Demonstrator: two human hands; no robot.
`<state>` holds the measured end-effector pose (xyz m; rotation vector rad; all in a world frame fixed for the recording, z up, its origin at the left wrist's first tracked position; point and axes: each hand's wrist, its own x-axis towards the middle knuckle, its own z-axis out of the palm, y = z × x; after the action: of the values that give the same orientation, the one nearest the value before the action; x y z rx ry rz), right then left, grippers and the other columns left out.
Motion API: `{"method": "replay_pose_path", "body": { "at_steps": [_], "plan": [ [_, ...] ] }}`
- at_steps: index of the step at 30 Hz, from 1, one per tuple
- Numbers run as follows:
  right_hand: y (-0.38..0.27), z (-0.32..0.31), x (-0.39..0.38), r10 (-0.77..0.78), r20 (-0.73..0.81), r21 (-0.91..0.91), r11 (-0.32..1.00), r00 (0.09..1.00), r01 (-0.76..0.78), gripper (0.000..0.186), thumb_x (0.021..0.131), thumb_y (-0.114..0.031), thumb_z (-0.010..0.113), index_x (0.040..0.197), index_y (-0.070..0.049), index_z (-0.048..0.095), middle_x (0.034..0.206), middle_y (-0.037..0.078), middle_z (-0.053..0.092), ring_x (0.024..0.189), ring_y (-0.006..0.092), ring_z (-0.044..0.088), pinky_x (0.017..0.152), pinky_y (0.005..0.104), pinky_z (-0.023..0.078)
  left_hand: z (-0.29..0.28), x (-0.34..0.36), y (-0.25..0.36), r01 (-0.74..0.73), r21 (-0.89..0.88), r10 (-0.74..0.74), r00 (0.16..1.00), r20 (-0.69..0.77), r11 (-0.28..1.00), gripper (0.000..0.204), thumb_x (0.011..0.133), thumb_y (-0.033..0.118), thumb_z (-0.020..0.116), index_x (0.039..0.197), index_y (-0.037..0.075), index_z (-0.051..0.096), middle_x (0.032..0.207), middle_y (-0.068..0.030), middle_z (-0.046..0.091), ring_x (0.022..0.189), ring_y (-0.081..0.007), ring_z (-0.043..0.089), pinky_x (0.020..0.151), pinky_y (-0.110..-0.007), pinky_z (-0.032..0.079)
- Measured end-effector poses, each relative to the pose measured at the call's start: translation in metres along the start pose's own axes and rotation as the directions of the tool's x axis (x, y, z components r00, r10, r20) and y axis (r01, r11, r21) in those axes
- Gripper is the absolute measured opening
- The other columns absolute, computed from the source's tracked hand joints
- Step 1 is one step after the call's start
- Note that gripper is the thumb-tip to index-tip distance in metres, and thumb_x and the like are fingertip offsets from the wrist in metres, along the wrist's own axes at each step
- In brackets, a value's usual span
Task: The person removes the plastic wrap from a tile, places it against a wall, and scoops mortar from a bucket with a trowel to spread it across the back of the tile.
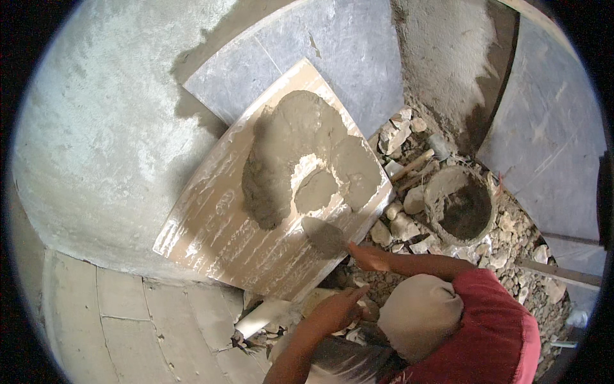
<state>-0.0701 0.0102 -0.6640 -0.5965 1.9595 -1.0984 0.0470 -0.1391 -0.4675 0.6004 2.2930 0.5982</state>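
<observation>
My right hand (pixel 369 257), reaching out of a red sleeve, is closed around the handle end of a trowel. The trowel's grey leaf-shaped blade (pixel 324 237) lies over the lower right part of a large beige streaked board (pixel 214 214). Wet grey mortar (pixel 275 157) is heaped on the board's upper half, with a smaller round patch (pixel 316 192) close to the blade. Lower down, my left hand (pixel 342 309) is held near the board's bottom corner. Its fingers point to the right and seem apart, with nothing visible in them.
A mortar-crusted bucket (pixel 459 206) stands among broken stones (pixel 505 240) right of the board. Large blue-grey panels (pixel 345 38) lie behind and at the right. A pale curved surface (pixel 109 134) rises at the left, above beige slabs (pixel 121 294). Rounded beige cloth (pixel 416 320) sits between my arms.
</observation>
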Motion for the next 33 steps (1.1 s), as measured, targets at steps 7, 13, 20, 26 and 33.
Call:
{"method": "replay_pose_path", "body": {
  "at_steps": [7, 13, 20, 26, 33],
  "plan": [
    [0.001, -0.038, -0.170, 0.021, -0.308, -0.179, 0.981, 0.951, -0.079, 0.063, 0.080, -0.022, 0.065, 0.130, -0.009, 0.029, 0.097, 0.018, 0.055, 0.083, 0.0281, 0.060, 0.065, 0.0397, 0.049, -0.010, 0.017, -0.001, -0.016, -0.028, 0.021, 0.983, 0.183, 0.999, 0.051, 0.085, 0.027, 0.055, 0.131, 0.009, 0.040, 0.119, -0.0197, 0.051, 0.105, -0.0364, 0.053, 0.086, -0.045, 0.044],
    [-0.032, -0.144, -0.313, -0.233, -0.694, -0.623, 0.669, 0.681, -0.405, 0.045, 0.074, -0.015, 0.066, 0.115, -0.006, 0.050, 0.089, 0.015, 0.052, 0.073, 0.0329, 0.058, 0.064, 0.0422, 0.049, -0.035, 0.084, -0.016, -0.182, 0.050, 0.174, 0.975, 0.136, 0.982, 0.040, 0.086, 0.026, 0.053, 0.120, 0.006, 0.049, 0.107, -0.0215, 0.058, 0.096, -0.0331, 0.058, 0.085, -0.043, 0.045],
    [-0.044, -0.198, -0.364, 0.168, -0.621, -0.666, 0.403, 0.766, -0.628, 0.031, 0.076, -0.017, 0.062, 0.104, -0.006, 0.053, 0.089, 0.014, 0.055, 0.073, 0.0317, 0.060, 0.063, 0.0424, 0.049, 0.026, 0.277, -0.001, -0.113, -0.796, 0.018, 0.992, -0.128, 0.594, 0.060, 0.090, 0.043, 0.049, 0.129, -0.002, 0.040, 0.123, -0.0169, 0.049, 0.106, -0.0255, 0.052, 0.089, -0.039, 0.041],
    [-0.017, -0.225, -0.317, 0.291, -0.438, -0.852, 0.168, 0.851, -0.496, 0.028, 0.074, -0.019, 0.060, 0.101, -0.012, 0.059, 0.090, 0.015, 0.062, 0.075, 0.0323, 0.064, 0.064, 0.0446, 0.052, 0.063, 0.343, -0.002, -0.069, -0.979, -0.136, 0.986, -0.097, 0.192, 0.055, 0.090, 0.038, 0.052, 0.125, -0.003, 0.044, 0.116, -0.0128, 0.052, 0.099, -0.0213, 0.053, 0.080, -0.035, 0.045],
    [0.033, -0.247, -0.299, 0.394, -0.319, -0.883, 0.208, 0.862, -0.422, 0.024, 0.070, -0.023, 0.060, 0.087, -0.006, 0.060, 0.069, 0.016, 0.063, 0.069, 0.0356, 0.064, 0.061, 0.0466, 0.052, 0.064, 0.344, 0.039, -0.184, -0.940, -0.065, 0.975, -0.211, 0.289, 0.043, 0.087, 0.026, 0.057, 0.120, 0.000, 0.050, 0.096, -0.0066, 0.057, 0.078, -0.0145, 0.052, 0.067, -0.029, 0.042]
  ]
}}
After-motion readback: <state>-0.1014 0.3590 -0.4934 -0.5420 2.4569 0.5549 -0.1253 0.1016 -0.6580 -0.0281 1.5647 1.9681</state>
